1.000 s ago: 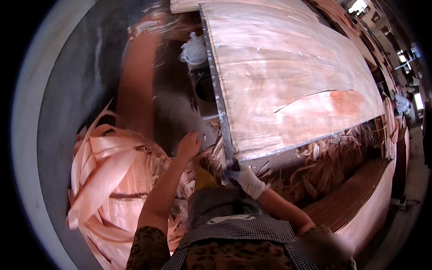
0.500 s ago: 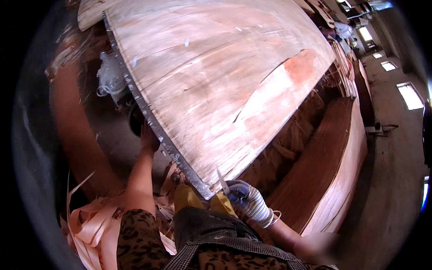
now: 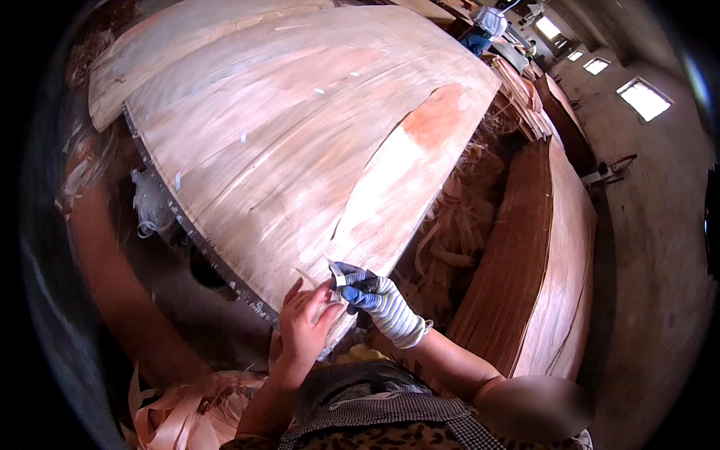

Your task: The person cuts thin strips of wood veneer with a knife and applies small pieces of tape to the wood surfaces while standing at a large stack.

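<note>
My right hand (image 3: pixel 369 294), in a striped glove with blue-dark fingers, grips a knife (image 3: pixel 337 274) whose short pale blade points up and away. Close beside it, my bare left hand (image 3: pixel 304 326) has its fingers apart, with the fingertips next to the knife. Whether they touch it I cannot tell. Both hands are over the near corner of a large wood veneer sheet (image 3: pixel 262 161) lying on a table. A long split runs through the sheet beside an orange-red patch (image 3: pixel 437 116), and small white tape pieces (image 3: pixel 243 136) dot its surface.
A dark table edge (image 3: pixel 217 262) runs along the left. A clear plastic bag (image 3: pixel 148 206) hangs beside it. Veneer scraps (image 3: pixel 176 420) lie at the lower left, more shreds (image 3: pixel 457 217) right of the table. Farther right stands a tall veneer stack (image 3: pixel 510 255). Another person (image 3: pixel 487 26) is in the far background.
My left hand has come up from beside the table's left edge to the near corner, next to the knife. My right hand has moved slightly up and left with the knife. The view has shifted.
</note>
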Demonstrator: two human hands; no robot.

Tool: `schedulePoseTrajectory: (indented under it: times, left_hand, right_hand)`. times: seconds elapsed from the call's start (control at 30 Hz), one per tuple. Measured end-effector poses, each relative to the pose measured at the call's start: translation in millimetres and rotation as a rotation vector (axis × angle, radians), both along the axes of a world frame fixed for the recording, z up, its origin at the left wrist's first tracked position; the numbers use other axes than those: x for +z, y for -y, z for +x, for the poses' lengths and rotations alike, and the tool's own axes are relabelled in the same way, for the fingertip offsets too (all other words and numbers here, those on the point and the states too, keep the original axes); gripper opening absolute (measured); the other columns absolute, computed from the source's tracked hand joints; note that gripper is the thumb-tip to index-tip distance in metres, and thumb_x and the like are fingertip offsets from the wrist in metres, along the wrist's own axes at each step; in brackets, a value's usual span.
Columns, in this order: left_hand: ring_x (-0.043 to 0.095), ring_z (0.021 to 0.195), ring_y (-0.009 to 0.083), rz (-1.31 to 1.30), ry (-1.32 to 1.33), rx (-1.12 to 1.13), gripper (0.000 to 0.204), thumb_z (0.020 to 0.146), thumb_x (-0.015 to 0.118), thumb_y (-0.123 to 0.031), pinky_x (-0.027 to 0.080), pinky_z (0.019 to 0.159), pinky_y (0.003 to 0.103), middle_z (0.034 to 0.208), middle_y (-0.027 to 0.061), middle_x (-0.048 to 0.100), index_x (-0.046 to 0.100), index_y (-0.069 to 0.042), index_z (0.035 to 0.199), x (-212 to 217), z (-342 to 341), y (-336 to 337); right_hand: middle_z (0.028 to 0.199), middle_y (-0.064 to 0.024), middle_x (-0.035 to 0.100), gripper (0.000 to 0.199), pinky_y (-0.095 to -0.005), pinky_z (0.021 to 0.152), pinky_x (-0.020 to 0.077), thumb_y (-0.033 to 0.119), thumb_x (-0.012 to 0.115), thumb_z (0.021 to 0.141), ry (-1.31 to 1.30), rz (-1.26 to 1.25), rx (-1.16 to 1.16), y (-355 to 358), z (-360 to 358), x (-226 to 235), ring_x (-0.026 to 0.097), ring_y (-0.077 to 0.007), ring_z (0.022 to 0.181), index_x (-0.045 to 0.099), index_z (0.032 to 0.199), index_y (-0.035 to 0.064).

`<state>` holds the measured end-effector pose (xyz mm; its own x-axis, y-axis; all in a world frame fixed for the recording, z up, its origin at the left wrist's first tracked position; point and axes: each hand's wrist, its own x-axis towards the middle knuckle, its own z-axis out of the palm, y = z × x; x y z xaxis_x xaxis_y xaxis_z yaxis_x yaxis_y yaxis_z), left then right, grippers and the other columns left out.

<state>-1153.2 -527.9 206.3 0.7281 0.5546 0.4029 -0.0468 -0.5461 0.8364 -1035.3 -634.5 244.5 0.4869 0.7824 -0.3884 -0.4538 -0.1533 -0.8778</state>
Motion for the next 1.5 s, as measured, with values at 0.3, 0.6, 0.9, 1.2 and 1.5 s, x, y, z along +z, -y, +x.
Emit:
schedulePoseTrajectory:
  times: [0.3,0.6,0.9,1.2,1.5]
  left_hand:
    - [0.061,0.067,0.0090,-0.709,-0.199,-0.194,0.010,0.077,0.064,-0.003,0.046,0.061,0.022,0.073,0.0075,0.067,0.064,0.005,0.083,-8,76,86]
    - [0.061,0.081,0.0154,-0.201,-0.618,-0.337,0.025,0.082,0.061,-0.016,0.048,0.070,0.029,0.088,0.0125,0.065,0.061,0.001,0.101,-33,167,131]
    - [0.058,0.071,0.0074,-0.814,-0.150,0.179,0.014,0.085,0.059,-0.011,0.047,0.065,0.022,0.080,0.0041,0.063,0.064,0.001,0.088,-36,225,100]
    - [0.055,0.060,0.0120,-0.537,-0.287,0.600,0.018,0.074,0.068,-0.020,0.043,0.058,0.027,0.067,0.0044,0.061,0.063,-0.003,0.075,-137,171,22]
    - [0.054,0.087,0.0225,0.075,-0.610,0.869,0.015,0.069,0.068,-0.017,0.037,0.078,0.040,0.087,0.0024,0.057,0.058,-0.011,0.078,-146,173,-10]
  right_hand:
    - [0.084,-0.0034,0.064,0.020,-0.0198,0.051,0.0396,0.021,0.062,0.082,-0.110,0.066,-0.216,71,104,11,0.056,-0.0075,0.067,0.061,0.093,0.0051]
    - [0.077,-0.0057,0.064,0.016,-0.0196,0.052,0.0456,0.007,0.056,0.086,0.235,0.048,0.034,124,218,-11,0.057,-0.0082,0.060,0.058,0.098,-0.0012]
    - [0.066,-0.0054,0.062,0.015,-0.0240,0.051,0.0463,0.011,0.061,0.081,0.434,-0.148,0.368,113,246,-46,0.057,-0.0076,0.055,0.061,0.091,0.0001]
    - [0.069,-0.0093,0.064,0.024,-0.0279,0.045,0.0460,0.015,0.067,0.077,0.517,-0.501,0.691,-16,225,-154,0.057,-0.0135,0.051,0.061,0.094,-0.0001]
    - [0.089,-0.0218,0.063,0.035,-0.0404,0.074,0.0479,0.027,0.067,0.072,0.862,-0.645,0.548,-51,200,-167,0.060,-0.0361,0.085,0.062,0.097,0.0021]
